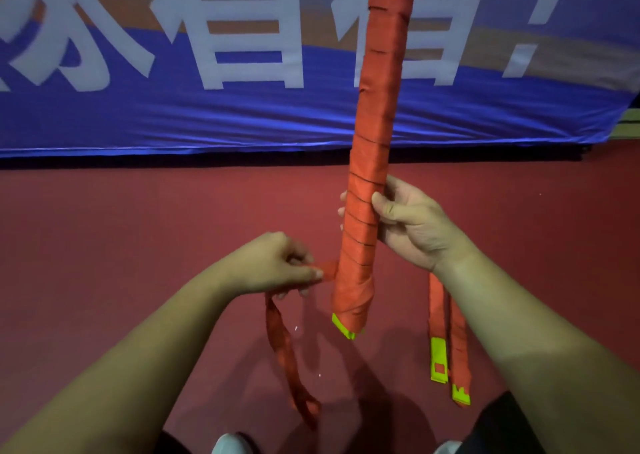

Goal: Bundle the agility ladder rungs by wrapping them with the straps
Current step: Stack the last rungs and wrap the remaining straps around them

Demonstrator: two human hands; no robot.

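Rung bundle (372, 163) stands near upright in mid-air in front of the person, above the red floor (138, 228), wound almost end to end in orange strap. Yellow-green rung tips (343, 329) poke out at the bottom. Wrap is nearly complete; only the lower end looks left to close, judging by the free strap length.

Working strap (282, 346) leaves the bundle at its lower left and hangs down as a loose tail. To do this turn well: keep the strap flat and taut, overlap the previous coil, carry it around low enough to cover the tips, and don't let the bundle spin.

Left hand (277, 268) grip is clenched, thumb and fingers pinching the strap right where it comes off the bundle. Right hand (410, 221) grip is wrapped around the bundle's lower-middle part, thumb in front, fingertips showing on the far side, holding it steady.

Two more strap ends with yellow-green buckles (440, 360) hang below the right wrist; their attachment is hidden. Blue banner (207, 118) behind.
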